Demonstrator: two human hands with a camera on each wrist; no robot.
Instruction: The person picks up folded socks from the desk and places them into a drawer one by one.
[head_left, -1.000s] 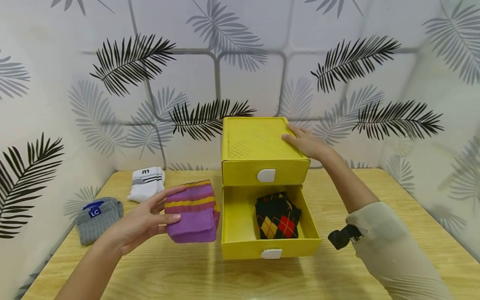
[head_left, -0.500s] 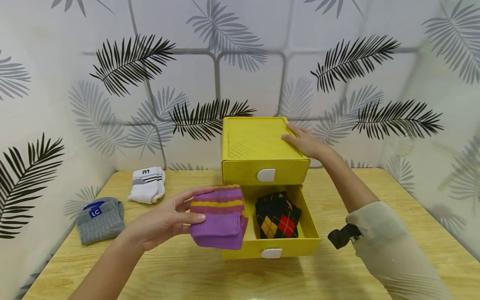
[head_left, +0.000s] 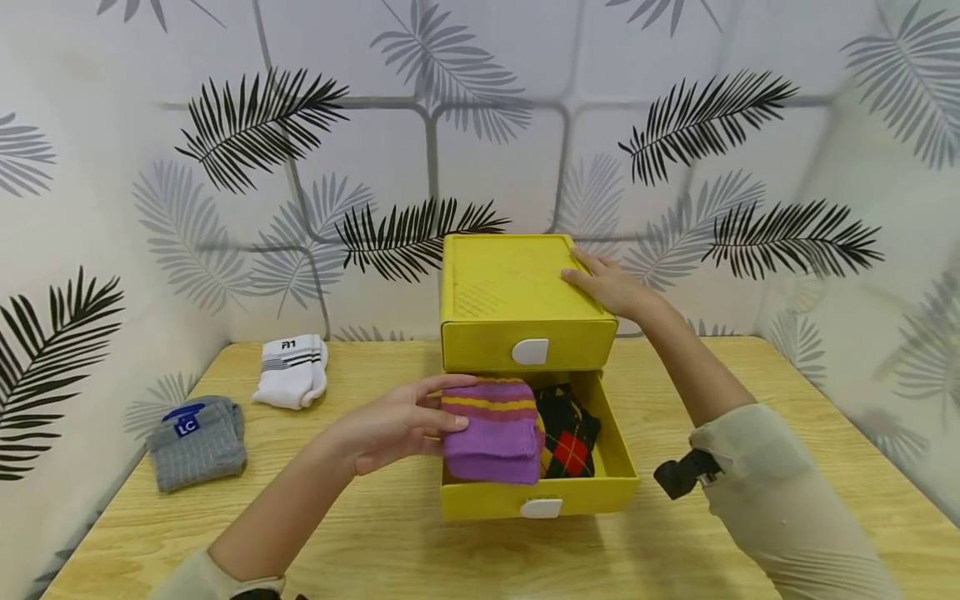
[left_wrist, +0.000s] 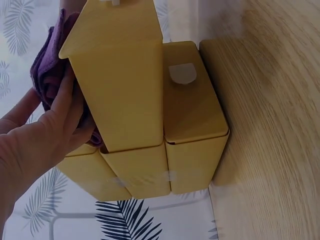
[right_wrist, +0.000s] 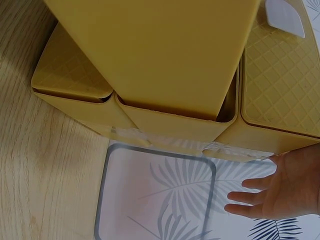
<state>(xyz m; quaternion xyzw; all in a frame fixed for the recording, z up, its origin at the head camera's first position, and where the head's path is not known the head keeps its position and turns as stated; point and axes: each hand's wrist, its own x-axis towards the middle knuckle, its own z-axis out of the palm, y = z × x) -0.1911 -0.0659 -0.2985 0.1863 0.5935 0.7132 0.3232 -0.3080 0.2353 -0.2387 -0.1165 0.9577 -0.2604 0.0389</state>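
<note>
Gripping a folded purple sock with yellow and maroon stripes (head_left: 495,429), the left hand (head_left: 390,425) has its thumb on top and its fingers curled beneath, holding the bundle inside the pulled-out lower drawer (head_left: 600,492) of a yellow plastic two-drawer box (head_left: 517,292). The sock sits in the drawer's 9 o'clock half, touching a folded black sock with a red and yellow diamond pattern (head_left: 570,429) that fills the 3 o'clock half. In the left wrist view the same hand's fingers (left_wrist: 62,107) press against purple cloth beside the yellow drawer wall.

The right hand (head_left: 611,283) lies flat with straight fingers on the box's top, near its 3 o'clock edge, gripping nothing. The upper drawer is closed, with a white tab handle (head_left: 529,351) on its front.

On the light wooden table (head_left: 375,542), a folded white sock with black stripes (head_left: 291,371) lies at 9 o'clock from the box, well apart from it. A folded grey ribbed sock with a blue label (head_left: 197,442) lies farther out toward 8 o'clock, near the table's edge.
</note>
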